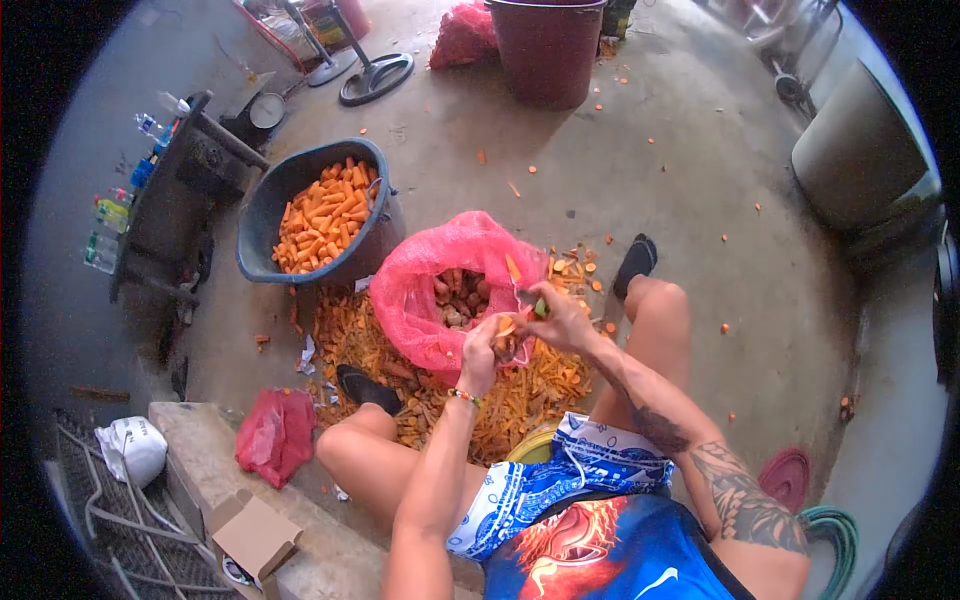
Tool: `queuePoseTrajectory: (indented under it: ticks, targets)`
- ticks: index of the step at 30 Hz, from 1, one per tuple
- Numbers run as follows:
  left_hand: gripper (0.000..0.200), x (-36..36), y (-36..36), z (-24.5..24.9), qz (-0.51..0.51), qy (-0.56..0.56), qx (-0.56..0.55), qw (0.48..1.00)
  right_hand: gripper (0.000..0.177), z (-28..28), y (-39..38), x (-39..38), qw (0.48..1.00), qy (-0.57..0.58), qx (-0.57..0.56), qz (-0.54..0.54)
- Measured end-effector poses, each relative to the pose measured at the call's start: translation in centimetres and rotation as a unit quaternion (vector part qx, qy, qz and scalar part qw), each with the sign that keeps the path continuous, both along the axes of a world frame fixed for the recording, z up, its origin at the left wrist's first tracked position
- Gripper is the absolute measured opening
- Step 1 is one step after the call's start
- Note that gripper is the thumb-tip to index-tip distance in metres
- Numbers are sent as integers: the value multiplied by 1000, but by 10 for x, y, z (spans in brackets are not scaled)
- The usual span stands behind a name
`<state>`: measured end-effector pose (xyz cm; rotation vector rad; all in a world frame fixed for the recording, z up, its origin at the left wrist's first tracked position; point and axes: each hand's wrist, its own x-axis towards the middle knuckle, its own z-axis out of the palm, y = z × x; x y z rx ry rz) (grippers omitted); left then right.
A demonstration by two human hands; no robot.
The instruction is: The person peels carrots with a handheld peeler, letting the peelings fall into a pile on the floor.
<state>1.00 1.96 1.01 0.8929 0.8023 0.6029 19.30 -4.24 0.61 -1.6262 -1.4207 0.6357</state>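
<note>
My left hand [480, 357] is closed around a carrot [506, 328], partly orange and partly brown, above the near rim of a pink mesh sack [405, 290]. Close beside it, my right hand [566, 324] grips a green-handled cutting tool [541, 308]; its exact kind is hard to make out. An orange strip [513, 268] shows just beyond the tool. Inside the open sack lie brown unpeeled carrots [462, 297]. Orange peelings [435, 415] cover the floor around the sack and between my legs.
A dark tub [258, 262] of peeled carrots [325, 215] stands beyond the sack to the left. Farther back are a maroon bin [548, 60] and a red mesh bag [465, 35]. Another red bag [276, 435] and a cardboard box [255, 535] lie at left. A coiled hose [835, 540] is at right.
</note>
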Motion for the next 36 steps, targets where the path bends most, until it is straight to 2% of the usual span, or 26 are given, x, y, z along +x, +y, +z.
queuePoseTrajectory:
  ticks: [1, 2, 4, 7, 8, 10, 11, 14, 15, 16, 18, 19, 22, 23, 24, 25, 26, 27, 28, 30, 31, 32, 33, 34, 35, 36]
  targets:
    - [37, -4, 1, -3, -21, -3, -1, 1000, 52, 2, 5, 7, 999, 26, 16, -19]
    - [38, -10, 0, -6, -28, -17, -8, 999, 48, 5, 9, 15, 995, 27, 27, -92]
    - [40, -13, 4, -3, -43, -47, -12, 998, 55, -12, 20, 30, 974, 129, 26, -184]
    - [43, -4, 4, -10, 5, -23, -33, 999, 50, -6, 7, 11, 993, -34, 114, -15]
    - [43, 1, 1, -7, 27, -20, -33, 999, 50, -2, 7, 11, 995, -19, 89, -27]
    - [43, 0, -1, 2, 0, -11, -14, 1000, 52, 1, 2, 9, 998, 14, 31, -49]
    - [43, -5, -1, 6, -2, -6, -24, 1000, 55, 3, 8, 18, 992, 38, -29, -120]
    - [42, -10, 4, 0, -2, -6, -21, 1000, 56, -7, 12, 17, 992, -14, -2, -122]
    - [42, -6, 3, 2, 8, -13, -16, 1000, 53, -7, 6, 8, 994, -12, 107, -10]
    - [42, -2, 0, 3, 17, -18, -13, 1000, 52, -7, 6, 9, 994, -13, 108, -25]
    - [42, -4, 1, 0, -1, -32, -17, 999, 50, -9, 2, 11, 993, -10, 104, -53]
    - [42, -13, 5, -4, -13, -37, -17, 999, 50, -16, 12, 27, 984, -11, 29, -176]
    - [40, -14, 6, -1, 4, -31, -26, 999, 48, -14, 15, 34, 991, 8, 63, -115]
    - [40, -6, 3, 2, 25, -25, -20, 999, 49, 19, 3, 17, 996, -30, 81, -26]
    - [39, -1, 0, 2, 46, -18, -18, 999, 50, 17, 1, 13, 998, -25, 45, -26]
    - [39, 0, 1, -4, 28, -12, 32, 999, 50, 12, -1, 10, 999, -19, 7, -27]
    - [39, -4, 2, -8, 11, -17, 14, 1000, 51, 7, -2, 7, 999, -12, -33, -27]
    - [38, -11, 4, -7, -4, -22, -6, 1000, 53, -3, 4, 14, 995, 11, 32, -96]
    - [38, -13, 6, -2, -20, -28, -23, 999, 53, -12, 8, 20, 992, 30, 29, -120]
    - [38, -7, 1, 8, 15, -48, -53, 997, 54, -22, 14, 29, 982, 66, 32, -173]
    - [39, 0, -2, 10, 37, -48, -69, 996, 52, 0, 6, 18, 996, -2, 5, -92]
    - [39, 4, -2, 12, 60, -49, -85, 993, 51, 3, 1, 15, 998, -6, 15, -60]
    - [42, 2, -2, 9, 28, -15, -16, 999, 50, 3, -4, 11, 999, -9, 20, -29]
    - [42, -1, 1, 6, 9, -11, -11, 1000, 49, 2, -7, 9, 1000, -11, 25, 4]
    - [43, -5, 3, 3, -6, -6, -9, 1000, 48, -4, 0, 16, 996, -13, 26, -81]
    - [44, -9, 1, 1, -21, -3, -6, 1000, 47, -9, 6, 21, 992, 24, 30, -117]
